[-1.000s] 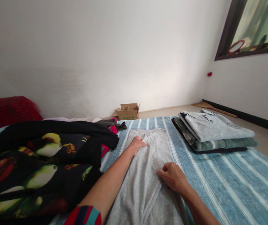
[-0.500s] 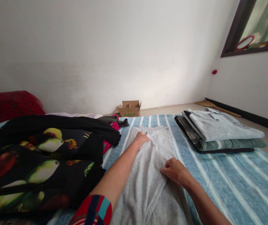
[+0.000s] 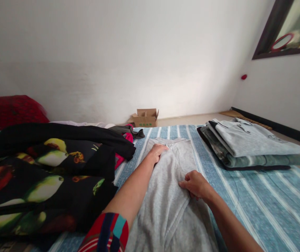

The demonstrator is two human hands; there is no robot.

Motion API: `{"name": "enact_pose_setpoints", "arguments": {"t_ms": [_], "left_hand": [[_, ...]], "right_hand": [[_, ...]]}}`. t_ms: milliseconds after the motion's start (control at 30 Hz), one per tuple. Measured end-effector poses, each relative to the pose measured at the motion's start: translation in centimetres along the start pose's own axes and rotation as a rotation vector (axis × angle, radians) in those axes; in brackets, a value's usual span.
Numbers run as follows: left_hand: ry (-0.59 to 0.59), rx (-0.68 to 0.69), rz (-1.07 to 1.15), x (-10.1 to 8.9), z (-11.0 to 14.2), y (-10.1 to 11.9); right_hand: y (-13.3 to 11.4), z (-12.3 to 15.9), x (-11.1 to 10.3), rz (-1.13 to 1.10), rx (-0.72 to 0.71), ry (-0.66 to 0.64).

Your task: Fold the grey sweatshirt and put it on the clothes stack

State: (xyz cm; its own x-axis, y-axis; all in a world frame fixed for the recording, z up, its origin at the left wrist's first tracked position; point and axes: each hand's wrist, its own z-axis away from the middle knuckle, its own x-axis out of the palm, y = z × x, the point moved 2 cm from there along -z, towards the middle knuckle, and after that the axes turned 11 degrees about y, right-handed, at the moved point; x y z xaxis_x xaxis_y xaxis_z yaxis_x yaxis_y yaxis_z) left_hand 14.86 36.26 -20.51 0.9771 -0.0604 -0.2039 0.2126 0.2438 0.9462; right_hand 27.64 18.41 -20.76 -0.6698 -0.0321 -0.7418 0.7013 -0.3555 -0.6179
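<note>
A light grey shirt [image 3: 165,203] lies lengthwise on the bed in front of me, its neckline at the far end and loose creases down the middle. My left hand [image 3: 158,152] is closed on the cloth near the neckline, its fingertips partly hidden. Lower down on the right side, my right hand [image 3: 194,184] pinches the shirt, with a diagonal fold running down from it.
Folded clothes [image 3: 255,143] are stacked on the right of the striped bedsheet [image 3: 234,196]. Dark printed clothes [image 3: 47,182] are heaped on the left. Beyond the bed stand an open cardboard box [image 3: 145,119] and a white wall [image 3: 139,63].
The view has shifted slightly. Both hands keep nearly the same places on the shirt, still gripping it.
</note>
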Motion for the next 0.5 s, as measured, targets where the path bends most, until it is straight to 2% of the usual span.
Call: {"name": "enact_pose_setpoints", "arguments": {"t_ms": [100,233,300,367,433,500], "left_hand": [[-0.001,0.001,-0.022,0.3,-0.2,0.0],[0.046,0.076,-0.074,0.5,-0.5,-0.1],[0.063,0.121,-0.105,0.5,-0.5,0.0],[0.066,0.162,-0.138,0.7,-0.5,0.1],[0.063,0.196,-0.167,0.9,-0.3,0.4],[0.059,0.225,-0.185,1.1,-0.1,0.7]], "right_hand": [[-0.4,0.4,-0.5,0.055,-0.005,0.037],[-1.6,1.3,-1.5,0.285,-0.043,0.240],[-2.4,1.8,-1.4,0.356,-0.171,0.360],[-3.0,2.0,-0.8,0.373,-0.391,0.450],[-3.1,2.0,0.3,0.363,-0.596,0.498],[-2.6,1.7,1.4,0.346,-0.710,0.511]]}}
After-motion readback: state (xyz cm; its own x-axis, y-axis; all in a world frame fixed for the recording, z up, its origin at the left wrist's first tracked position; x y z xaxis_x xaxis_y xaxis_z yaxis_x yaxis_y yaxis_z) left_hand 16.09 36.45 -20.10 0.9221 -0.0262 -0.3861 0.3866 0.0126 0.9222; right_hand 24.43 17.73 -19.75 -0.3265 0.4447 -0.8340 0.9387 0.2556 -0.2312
